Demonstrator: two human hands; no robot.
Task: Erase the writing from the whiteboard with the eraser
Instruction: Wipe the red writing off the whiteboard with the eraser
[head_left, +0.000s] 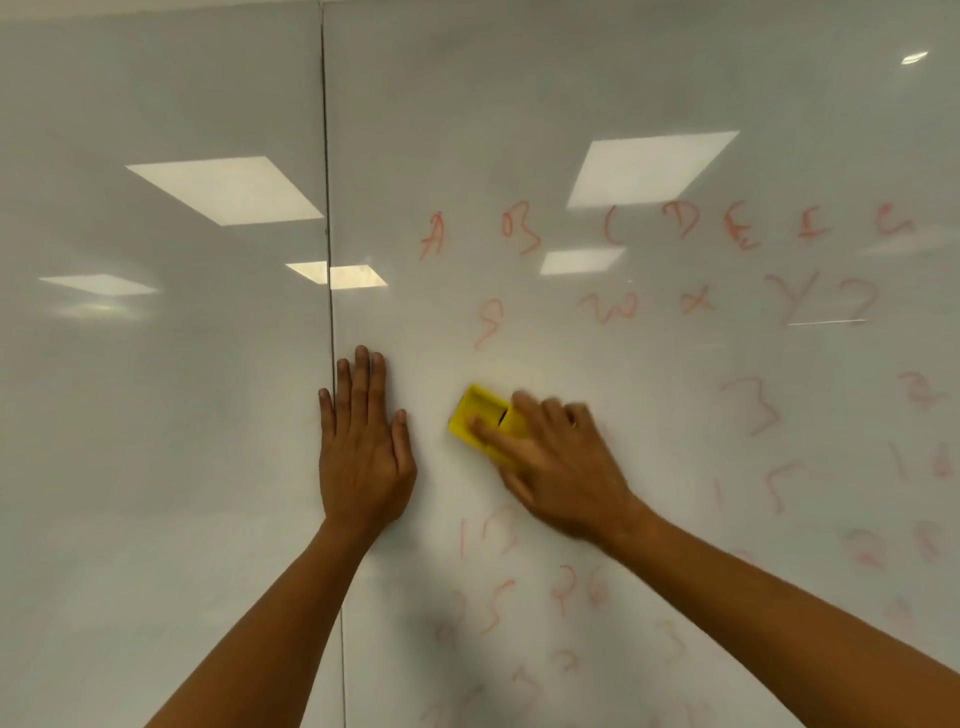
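A glossy whiteboard (675, 78) fills the view. Faint red writing (680, 228) runs across its right panel: a row of letters on top, more letters below, numbers lower down and to the right. My right hand (561, 467) holds a yellow eraser (480, 415) against the board, fingers curled over its top, thumb along its lower edge. The patch around the eraser is wiped clean. My left hand (363, 441) presses flat on the board, fingers straight, just right of the panel seam.
A dark vertical seam (328, 260) splits the board into two panels; the left panel (156, 415) has no writing. Ceiling lights reflect as bright patches (649, 166) on the surface.
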